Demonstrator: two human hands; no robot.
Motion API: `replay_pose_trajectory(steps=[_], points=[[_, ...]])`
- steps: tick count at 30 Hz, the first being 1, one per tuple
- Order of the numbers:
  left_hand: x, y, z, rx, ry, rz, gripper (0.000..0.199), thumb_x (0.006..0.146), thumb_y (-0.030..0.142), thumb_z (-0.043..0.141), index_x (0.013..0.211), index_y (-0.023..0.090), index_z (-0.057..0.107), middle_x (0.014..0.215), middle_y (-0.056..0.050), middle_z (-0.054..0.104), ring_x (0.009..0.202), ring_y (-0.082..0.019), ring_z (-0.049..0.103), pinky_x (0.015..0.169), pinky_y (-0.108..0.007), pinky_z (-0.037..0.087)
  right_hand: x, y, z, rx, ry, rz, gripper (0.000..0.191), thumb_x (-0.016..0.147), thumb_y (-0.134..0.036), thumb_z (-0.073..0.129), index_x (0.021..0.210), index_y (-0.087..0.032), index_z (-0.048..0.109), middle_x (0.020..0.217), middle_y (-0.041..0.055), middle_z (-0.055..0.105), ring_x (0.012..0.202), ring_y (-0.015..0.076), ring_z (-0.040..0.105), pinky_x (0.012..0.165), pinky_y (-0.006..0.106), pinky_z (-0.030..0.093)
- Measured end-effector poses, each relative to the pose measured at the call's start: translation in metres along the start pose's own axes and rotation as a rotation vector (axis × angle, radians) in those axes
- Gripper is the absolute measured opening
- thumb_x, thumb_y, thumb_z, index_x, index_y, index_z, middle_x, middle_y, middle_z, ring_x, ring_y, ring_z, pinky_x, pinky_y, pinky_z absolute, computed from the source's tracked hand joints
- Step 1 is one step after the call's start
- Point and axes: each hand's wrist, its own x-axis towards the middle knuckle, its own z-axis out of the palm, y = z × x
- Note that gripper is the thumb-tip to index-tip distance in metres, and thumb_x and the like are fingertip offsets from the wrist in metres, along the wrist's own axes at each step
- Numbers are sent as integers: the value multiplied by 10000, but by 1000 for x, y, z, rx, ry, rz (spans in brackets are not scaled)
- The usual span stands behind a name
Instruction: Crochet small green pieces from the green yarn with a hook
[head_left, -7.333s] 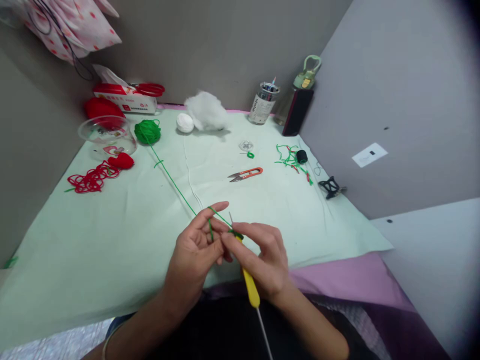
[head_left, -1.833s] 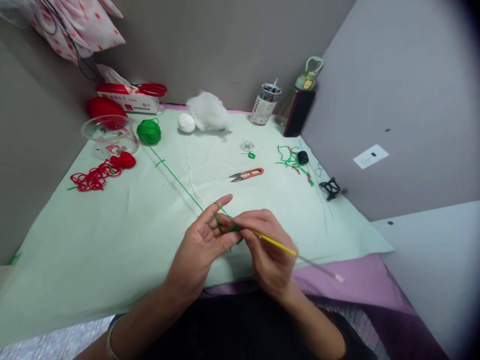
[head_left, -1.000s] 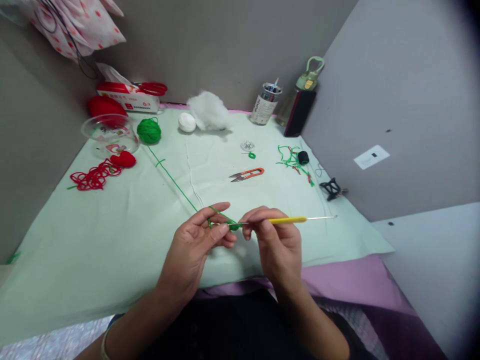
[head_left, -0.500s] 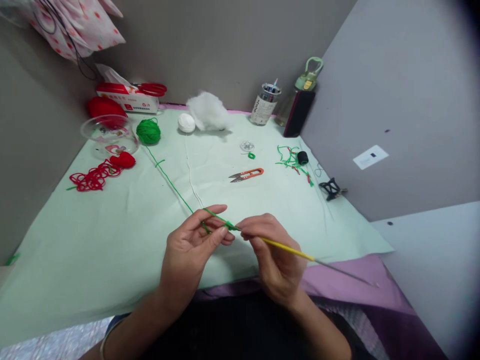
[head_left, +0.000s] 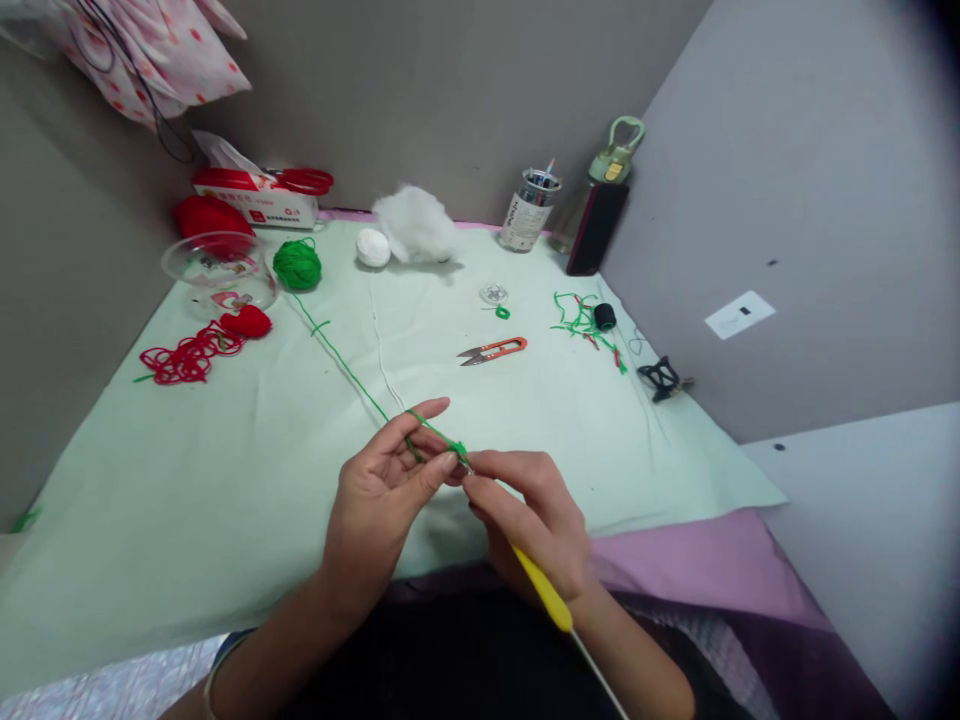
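Between thumb and fingers, my left hand pinches a small green crochet piece. Green yarn runs over its raised index finger and back to a green yarn ball. My right hand is closed round a crochet hook with a yellow grip, its metal tip at the green piece and its far end slanting down toward me. A white strand leads from a white yarn ball to beneath my left hand. Orange thread snips lie beyond my hands.
Red yarn lies at left by a clear plastic bowl and a tissue box. White stuffing sits at the back. A pen cup, a phone, green scraps and a black clip are on the right.
My right hand has turned, swinging the hook's rear end from pointing right to pointing down toward me. The hook tip stays at the green piece; my left hand has barely moved.
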Motion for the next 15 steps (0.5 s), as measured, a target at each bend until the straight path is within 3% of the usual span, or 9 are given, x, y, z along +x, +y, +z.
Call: replay_pose_trajectory(steps=[8,12,15], points=[[-2,7,4,-214,-56,-199,456,822,219,886,1262,257,774,834,36,659,705,-72,606,699,-178,526,-3,2,3,54,35,60,404,984,-65,617,1344,-237,679,1100,107,780,977,216,755,747,344,669],[-3,14,7,-331,-89,-338,477,781,230,911,1240,213,783,802,23,658,680,-79,589,678,-196,514,-7,4,3,-30,-12,-2,482,933,-60,700,1378,-248,694,1133,102,773,1036,242,748,794,357,670],[-3,16,9,-369,-107,-411,506,771,243,919,1255,202,776,806,14,670,659,-75,577,644,-192,500,-8,5,5,68,18,75,493,939,-58,698,1375,-288,699,1152,78,760,1023,220,744,810,348,663]])
